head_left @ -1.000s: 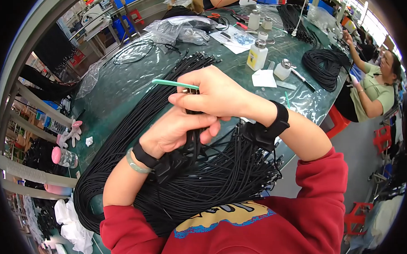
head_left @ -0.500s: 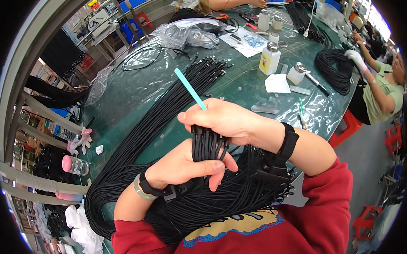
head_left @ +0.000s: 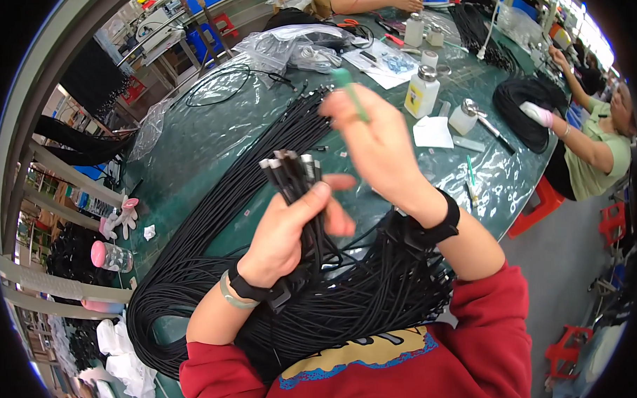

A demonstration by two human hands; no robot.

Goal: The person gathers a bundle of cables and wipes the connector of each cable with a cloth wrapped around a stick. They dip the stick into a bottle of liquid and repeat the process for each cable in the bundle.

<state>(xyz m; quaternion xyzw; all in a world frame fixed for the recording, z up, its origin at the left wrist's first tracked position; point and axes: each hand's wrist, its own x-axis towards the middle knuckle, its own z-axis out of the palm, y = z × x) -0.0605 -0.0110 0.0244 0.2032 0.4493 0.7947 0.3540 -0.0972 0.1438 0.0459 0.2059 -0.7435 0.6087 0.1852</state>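
My left hand (head_left: 274, 235) is closed around a bunch of black cables (head_left: 287, 177), their metal-tipped connector ends pointing up and away from me. Above and to the right of it, my right hand (head_left: 383, 144) grips a thin turquoise stick (head_left: 355, 98); both are smeared by motion, and the stick's lower end is hidden by the hand. Right hand and cable ends are apart. Beneath my forearms, a large loop of black cables (head_left: 214, 217) curves over the green-covered table (head_left: 191, 165), its far ends lying beyond my hands.
Beyond my right hand stand a bottle with a yellow label (head_left: 421, 96) and a metal-capped bottle (head_left: 464, 117), beside a white paper (head_left: 433, 132). Clear plastic bags (head_left: 285, 49) lie at the far side. On the right, a gloved co-worker (head_left: 600, 133) handles coiled black cables (head_left: 522, 115).
My right hand has moved up and away from the left with the stick, uncovering the cable ends. My left hand has tilted the bunch upright. The co-worker's gloved hand has moved lower.
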